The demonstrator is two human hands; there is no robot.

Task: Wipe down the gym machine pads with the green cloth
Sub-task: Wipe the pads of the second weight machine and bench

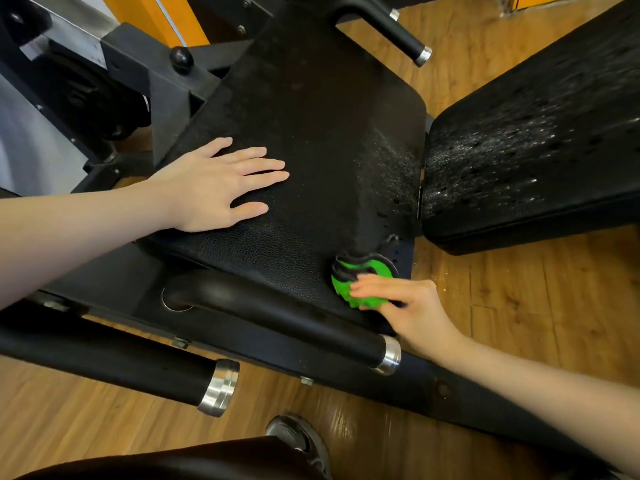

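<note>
I keep my left hand (pixel 214 185) flat, fingers straight, bracing the seat pad (pixel 311 140) mid-frame; my right hand (pixel 398 303) grips the green cloth (pixel 363 289); I should sweep toward the droplets at right.

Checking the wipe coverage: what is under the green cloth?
The green cloth sits on the seat pad's near right corner, gripped by the right hand. The patch beneath is covered.

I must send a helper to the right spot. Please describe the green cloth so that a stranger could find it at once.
Start at the large black seat pad in the middle, where the left hand lies flat. Go to its near right corner, above the chrome-capped handle. There the right hand grips the green cloth, bunched up, the only bright green thing among black pads.
</note>
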